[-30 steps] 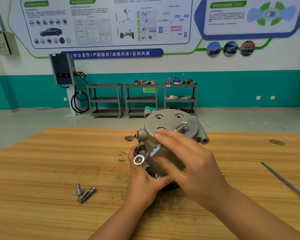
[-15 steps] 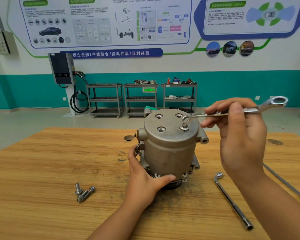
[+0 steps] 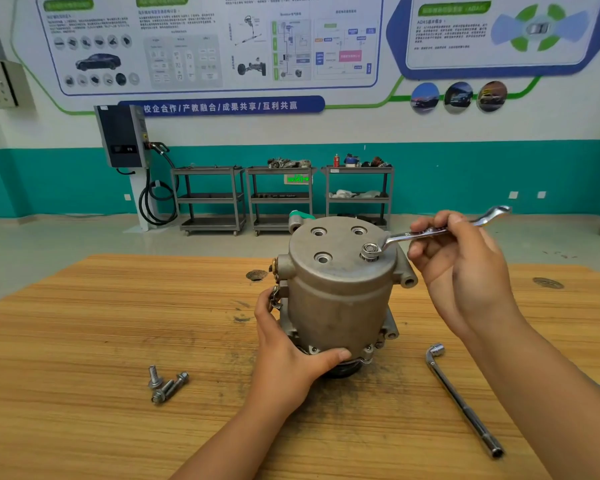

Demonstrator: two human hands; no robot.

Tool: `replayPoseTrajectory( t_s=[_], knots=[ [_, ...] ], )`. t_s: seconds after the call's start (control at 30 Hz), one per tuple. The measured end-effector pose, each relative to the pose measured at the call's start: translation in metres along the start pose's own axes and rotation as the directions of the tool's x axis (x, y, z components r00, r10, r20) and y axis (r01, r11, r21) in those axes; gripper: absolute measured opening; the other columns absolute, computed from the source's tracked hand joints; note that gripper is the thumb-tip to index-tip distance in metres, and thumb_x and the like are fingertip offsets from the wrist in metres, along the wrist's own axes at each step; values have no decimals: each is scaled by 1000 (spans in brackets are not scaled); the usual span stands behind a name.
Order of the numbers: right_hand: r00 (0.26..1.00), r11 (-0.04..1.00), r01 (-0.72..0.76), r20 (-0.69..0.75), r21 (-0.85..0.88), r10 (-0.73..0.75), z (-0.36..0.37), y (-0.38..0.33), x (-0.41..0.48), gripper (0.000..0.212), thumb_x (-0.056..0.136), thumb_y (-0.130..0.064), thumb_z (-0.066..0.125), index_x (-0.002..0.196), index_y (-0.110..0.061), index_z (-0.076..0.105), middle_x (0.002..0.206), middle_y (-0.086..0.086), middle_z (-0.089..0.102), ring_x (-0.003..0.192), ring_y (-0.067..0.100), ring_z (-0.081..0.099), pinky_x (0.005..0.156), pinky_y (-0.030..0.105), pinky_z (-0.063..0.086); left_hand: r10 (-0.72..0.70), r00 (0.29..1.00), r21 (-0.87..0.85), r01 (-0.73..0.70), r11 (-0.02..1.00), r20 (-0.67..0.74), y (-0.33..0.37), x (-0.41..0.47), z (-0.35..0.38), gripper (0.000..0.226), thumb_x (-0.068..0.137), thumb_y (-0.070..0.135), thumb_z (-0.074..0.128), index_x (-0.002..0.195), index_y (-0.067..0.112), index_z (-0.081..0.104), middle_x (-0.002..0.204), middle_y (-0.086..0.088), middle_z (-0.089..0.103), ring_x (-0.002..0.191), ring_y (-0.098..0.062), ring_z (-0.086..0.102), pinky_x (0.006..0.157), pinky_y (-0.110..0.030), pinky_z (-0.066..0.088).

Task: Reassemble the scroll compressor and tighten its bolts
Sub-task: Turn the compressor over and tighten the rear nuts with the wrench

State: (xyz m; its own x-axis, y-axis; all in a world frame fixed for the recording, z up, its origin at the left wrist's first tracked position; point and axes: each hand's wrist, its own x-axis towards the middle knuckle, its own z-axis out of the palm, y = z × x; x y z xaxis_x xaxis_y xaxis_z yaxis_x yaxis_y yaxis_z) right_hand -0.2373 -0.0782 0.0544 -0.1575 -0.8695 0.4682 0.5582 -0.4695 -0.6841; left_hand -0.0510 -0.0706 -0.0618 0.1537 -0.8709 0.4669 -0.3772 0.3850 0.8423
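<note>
While the scroll compressor is standing upright near the middle of the wooden table, the grain of the planks is running left to right, marked with dark smudges and a round knot hole just behind the compressor on its left. Beyond the compressor, a pale floor is stretching to a wall banded in teal below and white above, where printed posters are hanging. Three grey metal shelf carts are standing against that wall behind the compressor, and a dark wall charger with a looped cable is hanging to their left.

Dull cast metal is forming the compressor's drum-shaped body, with three recessed holes showing on its flat round top. A bolt is sitting in the fourth position, and the ring end of a shiny combination wrench is resting over it. The right hand is holding the wrench shaft, fingers clamped on it. The left hand is gripping the compressor's lower flange, fingers wrapped around the casting.

Left of the compressor, three loose bolts are lying together on the table. Right of it, a long chrome L-shaped socket wrench is lying flat.
</note>
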Motion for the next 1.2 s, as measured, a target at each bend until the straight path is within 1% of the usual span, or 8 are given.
replayPoseTrajectory(
  t_s=[0.3, 0.4, 0.53, 0.67, 0.77, 0.87, 1.03, 1.2],
  knots=[
    [986, 983, 164, -27, 80, -162, 1, 16, -13, 33, 91, -7, 33, 65, -11, 52, 62, 4, 65, 50, 17, 54, 52, 19, 44, 20, 1000, -14, -20, 1000, -6, -3, 1, 0, 120, 51, 36, 94, 106, 78, -4, 139, 21, 20, 123, 2, 29, 99, -17, 24],
    [984, 984, 177, 15, 32, -178, 2, 14, -15, 35, 77, -12, 39, 47, -20, 56, 58, 2, 60, 51, 16, 54, 50, 19, 44, 14, 1000, -21, -14, 1000, 3, -4, 1, 0, 117, 52, 36, 94, 115, 67, 0, 139, 21, 19, 125, -1, 30, 99, -19, 24],
    [949, 947, 310, 95, -85, -302, 0, 12, -17, 36, 77, -8, 39, 49, -21, 57, 60, -1, 60, 52, 16, 55, 49, 21, 44, 25, 1000, -18, -25, 1000, -3, -5, 1, 0, 118, 52, 35, 94, 110, 73, -2, 139, 22, 19, 121, 3, 29, 98, -17, 24],
    [819, 764, 568, 304, -306, -487, 0, 16, -27, 18, 76, -13, 49, 59, -14, 54, 68, 3, 57, 61, 20, 55, 57, 33, 45, 6, 1000, -28, -6, 1000, 1, -6, 1, 1, 121, 52, 35, 94, 123, 58, -2, 140, 21, 18, 126, -2, 30, 100, -20, 25],
    [676, 522, 736, 481, -431, -558, 6, 20, -36, 16, 78, -9, 51, 62, -4, 52, 67, 13, 52, 73, 9, 54, 65, 20, 42, 11, 1000, -27, -11, 1000, 1, -6, 1, 0, 122, 50, 37, 94, 121, 60, -3, 143, 17, 20, 130, -8, 33, 102, -23, 27],
    [606, 354, 792, 563, -498, -562, 12, 20, -41, 16, 77, -9, 57, 66, 2, 57, 67, 15, 55, 74, 9, 54, 68, 14, 41, 14, 1000, -25, -13, 1000, 2, -3, 0, -1, 121, 48, 41, 94, 113, 69, -3, 146, 14, 22, 132, -11, 35, 105, -27, 31],
    [578, 239, 813, 686, -531, -441, 21, 30, -50, 23, 78, -13, 63, 93, 5, 68, 97, 4, 56, 92, 9, 56, 83, 11, 44, -27, 1000, -79, 28, 996, 15, 1, 0, 0, 115, 35, 67, 84, 115, 73, 1, 145, 0, 41, 124, -14, 51, 103, -39, 45],
    [578, 102, 808, 748, -580, -326, 28, 30, -54, 37, 85, -11, 55, 119, 1, 63, 114, 13, 64, 107, 16, 55, 97, 20, 41, 17, 1000, -60, -18, 998, -17, -2, 0, 2, 104, 41, 61, 83, 117, 66, 13, 133, 15, 45, 120, -6, 52, 99, -37, 48]
  ],
)
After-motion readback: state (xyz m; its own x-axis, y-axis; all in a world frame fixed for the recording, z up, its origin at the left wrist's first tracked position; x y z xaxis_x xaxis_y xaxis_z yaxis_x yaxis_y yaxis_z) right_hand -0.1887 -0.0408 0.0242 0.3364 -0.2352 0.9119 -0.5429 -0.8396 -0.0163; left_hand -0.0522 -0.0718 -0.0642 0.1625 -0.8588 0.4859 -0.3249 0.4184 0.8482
